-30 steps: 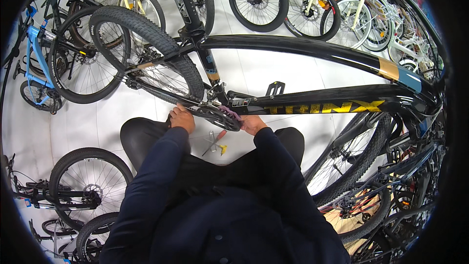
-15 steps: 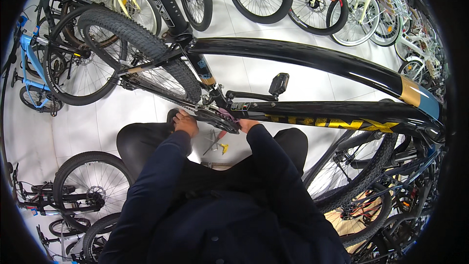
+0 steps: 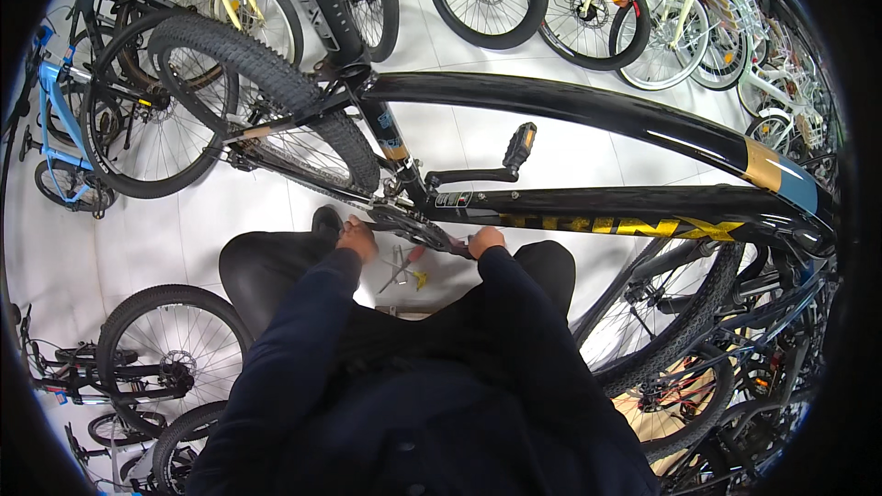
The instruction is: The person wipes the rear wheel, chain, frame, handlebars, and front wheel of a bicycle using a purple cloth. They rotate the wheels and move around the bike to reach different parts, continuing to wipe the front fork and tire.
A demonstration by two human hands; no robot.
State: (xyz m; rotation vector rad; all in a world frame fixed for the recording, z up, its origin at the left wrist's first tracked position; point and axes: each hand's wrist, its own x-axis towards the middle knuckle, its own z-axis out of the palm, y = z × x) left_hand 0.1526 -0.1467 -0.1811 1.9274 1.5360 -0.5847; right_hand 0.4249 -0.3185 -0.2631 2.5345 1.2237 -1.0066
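The left hand (image 3: 357,240) is seen slightly left of the frame's centre, with its fingers curled, just beside the left end of the chainring (image 3: 418,228); whether something is pinched by it cannot be told. The right hand (image 3: 487,242) is bent into a loose fist at the chainring's lower right end; what is gripped there is hidden by the fingers. The chainring, at the centre of the frame, belongs to a black bicycle (image 3: 570,96), by which the upper middle is crossed toward the right edge. The far pedal (image 3: 522,145) is pointed up and to the right. Below the chainring, a red-handled tool (image 3: 417,253) and a yellow-handled tool (image 3: 421,281) are laid on the floor (image 3: 597,142). Other bicycles are stood around the edges, a light blue one (image 3: 62,96) at the left.

If the crank is turned suddenly, fingers could be caught by the chainring teeth. If the bicycle is pushed too hard, it could be tipped, as its support is not seen.

Compared with half a second ago, the right hand is moved a little rightward and closed more, the left hand is slightly lowered, and the far pedal is raised and rotated.
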